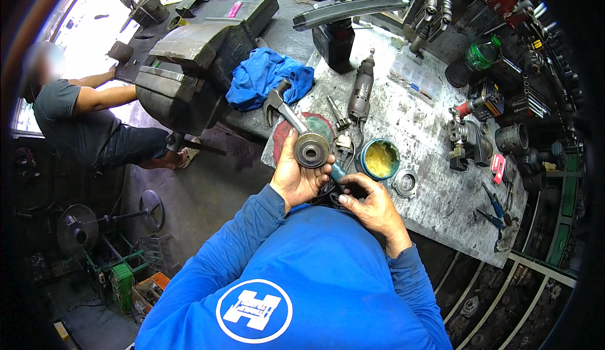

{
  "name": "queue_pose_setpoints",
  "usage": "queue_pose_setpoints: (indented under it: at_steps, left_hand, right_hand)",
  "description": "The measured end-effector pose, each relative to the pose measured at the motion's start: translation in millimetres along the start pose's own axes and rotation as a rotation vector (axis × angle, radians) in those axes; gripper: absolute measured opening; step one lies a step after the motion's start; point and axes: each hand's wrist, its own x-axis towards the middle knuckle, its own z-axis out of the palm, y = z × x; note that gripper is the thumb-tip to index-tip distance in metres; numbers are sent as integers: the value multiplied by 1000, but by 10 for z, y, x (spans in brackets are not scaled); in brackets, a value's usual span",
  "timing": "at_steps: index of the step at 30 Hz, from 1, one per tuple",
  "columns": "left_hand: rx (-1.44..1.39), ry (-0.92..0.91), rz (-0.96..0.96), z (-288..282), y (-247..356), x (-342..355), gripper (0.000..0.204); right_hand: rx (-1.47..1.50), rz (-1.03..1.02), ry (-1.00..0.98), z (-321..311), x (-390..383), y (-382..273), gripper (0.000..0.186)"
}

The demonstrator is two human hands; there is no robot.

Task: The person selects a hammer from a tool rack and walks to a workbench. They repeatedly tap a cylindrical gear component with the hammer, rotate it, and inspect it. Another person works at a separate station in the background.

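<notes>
My left hand (295,176) is closed round a thick ring-shaped metal part (312,151) with a hole in its middle, its face turned up. Behind that part runs a claw hammer (292,115) with a bright shaft and a teal grip. My right hand (373,206) has its fingers curled at the end of the grip, the thumb bent in below; the palm is hidden. A red and green round piece (317,127) lies beneath the hammer. Just beyond my right hand stands a round tub of yellow grease (380,159), beside a flat metal ring (405,183).
A die grinder (362,90) lies on the metal-topped bench (435,208). A large vise (189,66) and a crumpled blue cloth (268,77) are at left. Tools and a green-labelled bottle (482,53) line the right. Another person (82,110) stands beyond the vise.
</notes>
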Motion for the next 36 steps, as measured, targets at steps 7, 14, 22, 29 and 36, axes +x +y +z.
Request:
queue_pose_setpoints:
  at_steps: [7, 14, 22, 29, 36]
  left_hand:
    - [-8, 8, -17, -11, -8, -2, 80]
    - [11, 28, -27, 14, -4, -19, 81]
    - [19, 26, -22, 43, 3, -28, 81]
    - [7, 11, -16, 24, 6, -23, 80]
    - [8, 14, -20, 8, 12, -10, 80]
  right_hand:
    - [-1, 6, -5, -2, 0, 4, 38]
    - [-22, 5, -34, -21, 4, 10, 37]
    - [-45, 5, -36, -39, 5, -10, 37]
    - [-44, 5, -35, -40, 7, -27, 38]
    - [-31, 11, -26, -28, 7, -14, 38]
